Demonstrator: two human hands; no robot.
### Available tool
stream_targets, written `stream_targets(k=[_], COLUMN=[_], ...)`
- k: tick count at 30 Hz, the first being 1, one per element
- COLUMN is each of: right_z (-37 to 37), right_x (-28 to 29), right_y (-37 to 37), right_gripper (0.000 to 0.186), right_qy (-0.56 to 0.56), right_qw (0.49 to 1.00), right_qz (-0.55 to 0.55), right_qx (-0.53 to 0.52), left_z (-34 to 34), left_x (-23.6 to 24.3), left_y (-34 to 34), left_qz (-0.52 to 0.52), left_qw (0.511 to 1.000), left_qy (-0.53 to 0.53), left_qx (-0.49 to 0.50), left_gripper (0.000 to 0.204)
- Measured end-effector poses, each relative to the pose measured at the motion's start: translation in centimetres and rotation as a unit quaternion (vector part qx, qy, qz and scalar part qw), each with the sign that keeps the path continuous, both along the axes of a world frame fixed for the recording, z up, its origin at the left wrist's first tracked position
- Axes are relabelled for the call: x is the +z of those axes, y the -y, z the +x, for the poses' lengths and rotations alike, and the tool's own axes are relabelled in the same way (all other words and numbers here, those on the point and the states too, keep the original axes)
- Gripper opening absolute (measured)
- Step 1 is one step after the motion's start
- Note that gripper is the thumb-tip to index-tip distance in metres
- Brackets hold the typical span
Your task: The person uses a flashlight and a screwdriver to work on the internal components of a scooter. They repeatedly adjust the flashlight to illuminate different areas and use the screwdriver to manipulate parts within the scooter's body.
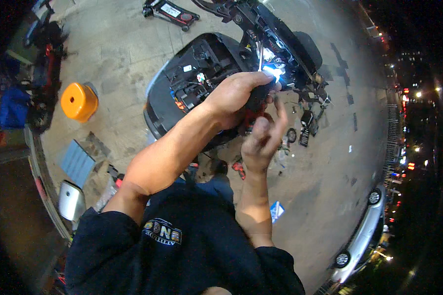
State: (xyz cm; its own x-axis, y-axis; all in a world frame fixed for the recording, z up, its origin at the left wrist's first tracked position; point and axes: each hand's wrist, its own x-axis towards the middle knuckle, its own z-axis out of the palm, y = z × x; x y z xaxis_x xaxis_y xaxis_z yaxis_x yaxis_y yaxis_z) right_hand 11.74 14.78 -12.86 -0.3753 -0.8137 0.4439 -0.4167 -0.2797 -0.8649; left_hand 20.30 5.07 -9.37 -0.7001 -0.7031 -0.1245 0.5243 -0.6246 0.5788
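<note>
My left hand (234, 96) is closed beside the bared workings of a partly stripped black vehicle (275, 29). Its thumb presses forward next to a glaring white light (274, 72). A dark shape sits under the thumb, but glare and fingers hide what it is. Just above the thumb stands a thin metal rod (261, 58). My right hand (262, 140) is lower and to the right, palm side showing, thumb and fingers apart with nothing seen between them. Its fingertips reach up near the left hand. Below my left forearm lies a black body section (157, 105) with exposed wires and connectors.
An orange stool (79, 102) stands at left, near a blue-grey panel (77, 162) and a silver cover (71, 200). A black floor jack (171, 13) is at the top. Loose parts (306, 127) lie to the right; a silver car (362, 233) is parked beyond.
</note>
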Motion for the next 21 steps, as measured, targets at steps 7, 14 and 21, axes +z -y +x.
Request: stream_targets(k=[7,14,21], right_z=[2.7,3.9,4.4], right_x=[-1.9,-4.0,-3.8], right_y=[2.2,2.9,4.1], right_gripper=[0.046,0.046,0.048], right_qy=[0.074,0.092,0.130], right_qw=[0.994,0.991,0.987], right_qz=[0.045,-0.004,-0.004], right_qx=[-0.069,-0.094,-0.093], left_z=[2.4,5.7,5.0], left_x=[0.1,-0.8,-0.4], left_y=[2.5,4.3,3.6], left_qz=[0.023,0.057,0.036], left_qw=[0.999,0.989,0.995], left_qy=[0.030,0.126,0.088], left_qx=[0.034,0.044,0.042], left_gripper=[0.023,0.025,0.030])
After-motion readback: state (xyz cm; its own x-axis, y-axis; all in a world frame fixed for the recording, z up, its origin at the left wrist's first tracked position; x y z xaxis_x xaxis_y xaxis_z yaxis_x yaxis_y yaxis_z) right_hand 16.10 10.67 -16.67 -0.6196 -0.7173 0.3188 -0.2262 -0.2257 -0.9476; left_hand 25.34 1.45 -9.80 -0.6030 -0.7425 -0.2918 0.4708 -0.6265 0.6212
